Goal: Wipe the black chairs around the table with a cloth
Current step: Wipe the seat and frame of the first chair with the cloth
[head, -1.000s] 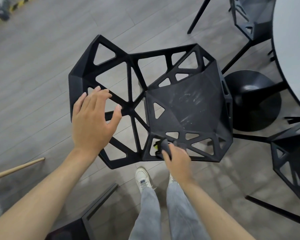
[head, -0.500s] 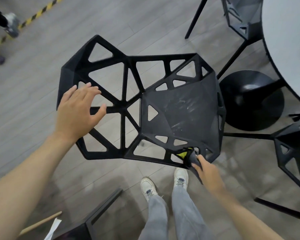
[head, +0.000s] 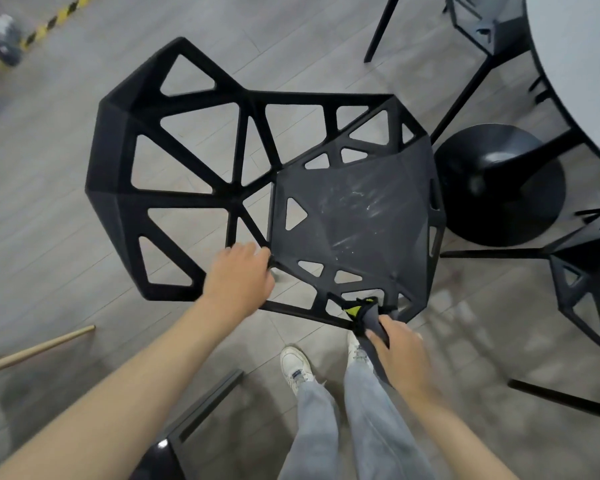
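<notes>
A black chair [head: 354, 209] of open triangular struts stands in the middle, its backrest to the left and its scuffed seat to the right. My left hand [head: 238, 278] grips a strut at the seat's near-left corner, fingers curled over it. My right hand [head: 395, 341] holds a grey cloth [head: 368, 317] with a yellow-green patch, pressed against the seat's near-right edge. Part of the cloth hangs below my hand.
A round grey table [head: 586, 64] fills the top right, its black round base [head: 499, 185] beside the chair. Other black chairs stand at the top right [head: 492, 26] and right [head: 589, 271]. A wooden stick [head: 35, 348] lies left. Someone's shoe [head: 4, 36] is top left.
My left hand left the backrest and came down to grip the seat's near-left corner. My right hand slid the cloth rightward along the seat's near edge.
</notes>
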